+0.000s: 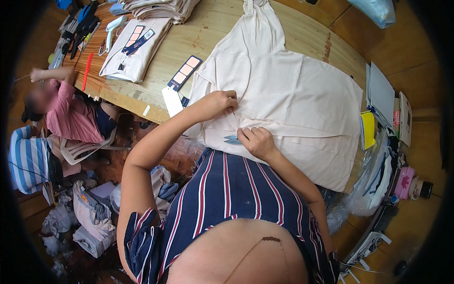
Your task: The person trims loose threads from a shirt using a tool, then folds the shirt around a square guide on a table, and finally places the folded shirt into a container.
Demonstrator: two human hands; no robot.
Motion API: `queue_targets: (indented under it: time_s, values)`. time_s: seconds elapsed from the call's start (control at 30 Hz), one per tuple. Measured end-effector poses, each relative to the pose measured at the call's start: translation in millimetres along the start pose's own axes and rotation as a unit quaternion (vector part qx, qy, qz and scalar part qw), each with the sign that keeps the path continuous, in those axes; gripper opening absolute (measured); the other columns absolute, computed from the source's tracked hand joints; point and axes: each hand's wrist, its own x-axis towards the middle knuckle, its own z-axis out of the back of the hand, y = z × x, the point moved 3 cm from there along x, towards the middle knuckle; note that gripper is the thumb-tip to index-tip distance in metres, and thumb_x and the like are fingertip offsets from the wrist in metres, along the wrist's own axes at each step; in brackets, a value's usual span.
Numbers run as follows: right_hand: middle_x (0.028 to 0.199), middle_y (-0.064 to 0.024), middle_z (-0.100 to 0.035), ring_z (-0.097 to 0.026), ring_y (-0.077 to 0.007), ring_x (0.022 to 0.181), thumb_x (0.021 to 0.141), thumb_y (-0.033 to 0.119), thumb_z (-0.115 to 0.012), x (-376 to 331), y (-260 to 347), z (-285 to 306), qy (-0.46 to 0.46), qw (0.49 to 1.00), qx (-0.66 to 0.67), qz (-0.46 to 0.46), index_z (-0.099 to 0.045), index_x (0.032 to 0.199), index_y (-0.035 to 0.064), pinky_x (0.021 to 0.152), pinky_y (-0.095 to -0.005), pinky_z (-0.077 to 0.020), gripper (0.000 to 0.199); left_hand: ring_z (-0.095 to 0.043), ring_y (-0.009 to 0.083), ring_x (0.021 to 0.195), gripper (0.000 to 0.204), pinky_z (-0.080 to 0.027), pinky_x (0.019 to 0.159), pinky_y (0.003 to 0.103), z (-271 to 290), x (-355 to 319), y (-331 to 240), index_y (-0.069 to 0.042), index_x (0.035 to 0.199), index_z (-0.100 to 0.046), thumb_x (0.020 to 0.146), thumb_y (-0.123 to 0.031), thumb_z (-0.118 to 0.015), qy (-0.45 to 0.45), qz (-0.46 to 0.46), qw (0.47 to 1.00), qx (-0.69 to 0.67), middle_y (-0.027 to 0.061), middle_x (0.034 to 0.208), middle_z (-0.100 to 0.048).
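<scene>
A cream garment point(298, 90) lies spread over the wooden table in front of me, its narrow gathered end toward the far edge. My left hand point(218, 105) rests on its left part, fingers curled down in a pinch on the fabric near a seam. Close to the near edge, my right hand point(257, 143) is closed around small thread snips point(231, 139). Their bluish blades point left from the fingers, over the cloth; the handle is hidden in the hand. Beside the garment's left edge lie a dark hang tag point(184, 73) with pale squares and a white tag point(172, 101).
Folded cream garments with tags point(135, 49) lie at the table's far left, near a white handheld tool point(113, 32) and a red strip point(87, 71). Another person point(75, 109) sits at left. Papers point(379, 90) and a yellow packet point(367, 130) stand at right.
</scene>
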Motion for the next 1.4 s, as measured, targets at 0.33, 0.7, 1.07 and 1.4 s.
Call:
queue_targets:
  time_s: [0.33,0.7,1.07,1.4]
  values:
    - [0.062,-0.0001,-0.048,-0.05,-0.0118,0.052,0.069,0.012,-0.05,-2,-3,-1,0.009,1.0,0.007,-0.016,-0.056,0.078,0.0095,0.047,-0.0254,-0.0392,0.011,-0.058,0.0165,0.065,0.003,-0.046,0.057,0.027,2,5,-4,0.002,0.078,-0.049,0.076,0.005,-0.048,-0.021,0.123,0.983,-0.131,0.0101,0.08,-0.057]
    - [0.065,-0.0032,-0.055,-0.054,-0.0188,0.059,0.062,0.022,-0.071,14,-35,31,-0.033,0.952,0.127,-0.275,-0.061,0.082,0.0074,0.052,-0.03,-0.0422,0.027,-0.052,0.0155,0.099,0.017,-0.044,0.086,0.026,-39,-41,6,-0.001,0.092,-0.045,0.089,-0.017,-0.043,-0.045,0.272,0.772,-0.573,0.0144,0.114,-0.049]
    - [0.065,-0.0011,-0.053,-0.053,-0.0173,0.059,0.063,0.027,-0.068,20,-27,20,-0.009,0.968,0.08,-0.238,-0.06,0.082,0.009,0.05,-0.0301,-0.0414,0.027,-0.051,0.0134,0.099,0.013,-0.042,0.089,0.026,-41,-44,6,-0.001,0.089,-0.046,0.088,-0.014,-0.045,-0.058,0.233,0.785,-0.572,0.0143,0.114,-0.048]
    - [0.067,-0.0037,-0.058,-0.05,-0.0065,0.057,0.072,0.013,-0.068,-18,-68,37,-0.127,0.807,0.304,-0.49,-0.06,0.087,0.0001,0.053,-0.0204,-0.0416,0.021,-0.052,0.011,0.053,0.013,-0.041,0.047,0.024,-10,-214,-1,0.0,0.074,-0.057,0.078,-0.012,-0.058,0.065,0.376,0.84,-0.386,0.0028,0.06,-0.056]
